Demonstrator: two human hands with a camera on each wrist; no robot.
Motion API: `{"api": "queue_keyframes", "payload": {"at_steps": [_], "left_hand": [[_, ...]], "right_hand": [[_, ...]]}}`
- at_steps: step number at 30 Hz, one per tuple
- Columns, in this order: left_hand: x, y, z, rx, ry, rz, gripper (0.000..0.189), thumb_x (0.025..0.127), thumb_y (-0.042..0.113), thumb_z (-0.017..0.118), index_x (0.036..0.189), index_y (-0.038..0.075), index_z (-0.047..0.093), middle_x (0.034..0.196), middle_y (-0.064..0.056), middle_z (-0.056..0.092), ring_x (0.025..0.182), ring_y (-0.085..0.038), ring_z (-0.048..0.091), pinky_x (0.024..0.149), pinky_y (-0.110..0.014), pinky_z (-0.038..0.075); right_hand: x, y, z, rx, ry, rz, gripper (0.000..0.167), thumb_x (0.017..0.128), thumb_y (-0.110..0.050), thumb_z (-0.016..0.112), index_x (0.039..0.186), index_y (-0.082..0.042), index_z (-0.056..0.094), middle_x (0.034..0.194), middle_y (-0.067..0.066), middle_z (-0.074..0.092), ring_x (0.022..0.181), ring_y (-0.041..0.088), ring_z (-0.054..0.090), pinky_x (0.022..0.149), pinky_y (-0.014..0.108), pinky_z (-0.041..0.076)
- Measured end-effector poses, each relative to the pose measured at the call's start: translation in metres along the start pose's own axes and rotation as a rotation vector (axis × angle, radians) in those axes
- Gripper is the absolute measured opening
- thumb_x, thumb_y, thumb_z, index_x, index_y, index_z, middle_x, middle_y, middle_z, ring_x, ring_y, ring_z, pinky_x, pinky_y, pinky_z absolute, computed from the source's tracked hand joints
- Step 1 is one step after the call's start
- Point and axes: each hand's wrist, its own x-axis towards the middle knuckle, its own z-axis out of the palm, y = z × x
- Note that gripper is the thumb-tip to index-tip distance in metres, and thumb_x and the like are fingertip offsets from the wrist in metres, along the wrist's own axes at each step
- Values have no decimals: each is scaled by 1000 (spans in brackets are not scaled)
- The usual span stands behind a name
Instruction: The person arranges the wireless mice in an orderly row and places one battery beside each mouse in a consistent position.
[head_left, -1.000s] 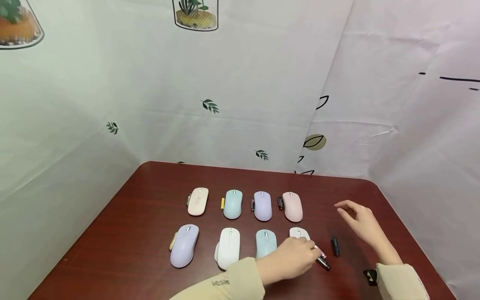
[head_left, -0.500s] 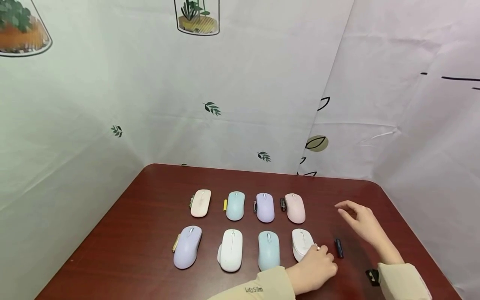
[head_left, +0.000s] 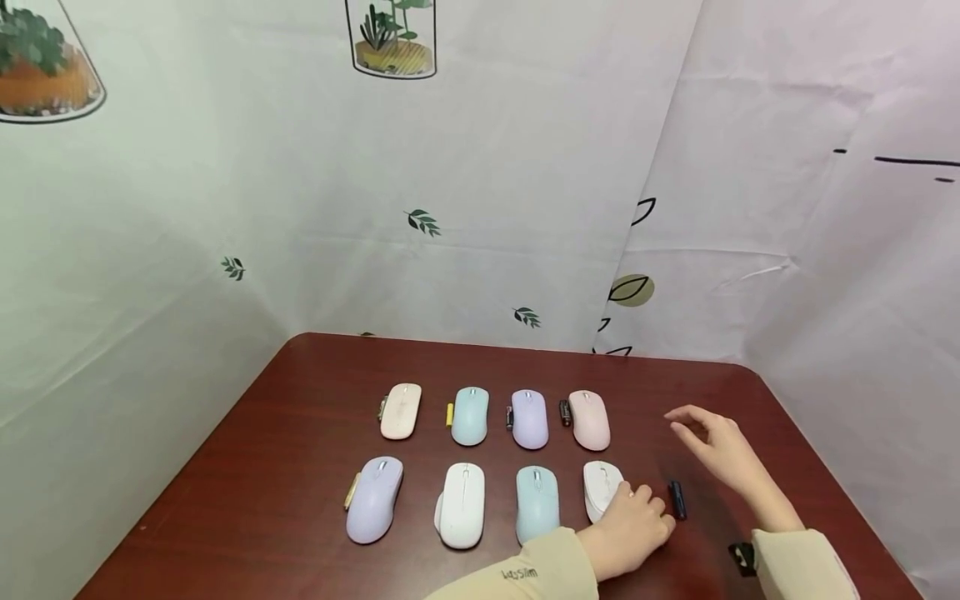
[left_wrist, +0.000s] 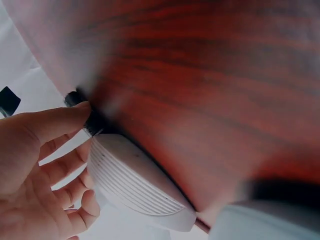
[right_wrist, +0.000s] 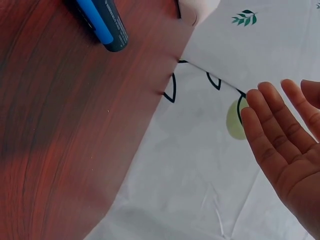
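Note:
My left hand (head_left: 632, 532) is at the right side of a white mouse (head_left: 602, 487) in the front row. In the left wrist view, thumb and fingers pinch a small black battery (left_wrist: 95, 122) against the end of that mouse's ridged side (left_wrist: 135, 180); its far part is partly hidden. My right hand (head_left: 722, 450) hovers over the table's right side, fingers loosely bent and holding nothing. Below it lies a blue-and-black battery (head_left: 677, 500), seen closer as a printed cylinder (right_wrist: 107, 25) in the right wrist view.
A light blue mouse (head_left: 537, 504), a white mouse (head_left: 462, 507) and a lilac mouse (head_left: 374, 500) fill the front row. Behind them are cream (head_left: 401, 411), blue (head_left: 470, 415), lilac (head_left: 530, 419) and pink (head_left: 590, 420) mice, each with batteries at its left. Printed cloth (head_left: 480, 167) surrounds the dark red table (head_left: 247, 508).
My left hand has moved right, from over the white mouse to its right side, covering the batteries that lay there. It barely moves in the last half second. My right hand stays about still.

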Motion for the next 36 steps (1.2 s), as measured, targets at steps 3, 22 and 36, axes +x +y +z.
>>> {"api": "queue_keyframes", "payload": {"at_steps": [3,22,36], "left_hand": [[1,-1,1,-16,-4,4,11,87,41,60,97,41,63,96,19,59,89,-2,47,70,-23,33],[3,-4,5,-9,-47,41,14,92,34,56,104,37,60,99,20,61,91,-2,48,78,-27,33],[-6,-9,-13,-126,30,142,30,96,29,50,124,40,53,97,13,62,77,-2,59,61,-16,43]], "right_hand": [[1,-1,0,-6,-7,-4,13,90,-8,61,101,-8,67,95,10,70,77,14,65,63,24,49],[4,-7,0,-17,-38,4,14,92,-11,59,104,-7,66,95,9,69,73,6,60,62,24,48],[7,-12,5,-11,-41,-1,16,91,-12,60,105,-6,65,95,8,69,74,7,61,63,24,49]]}}
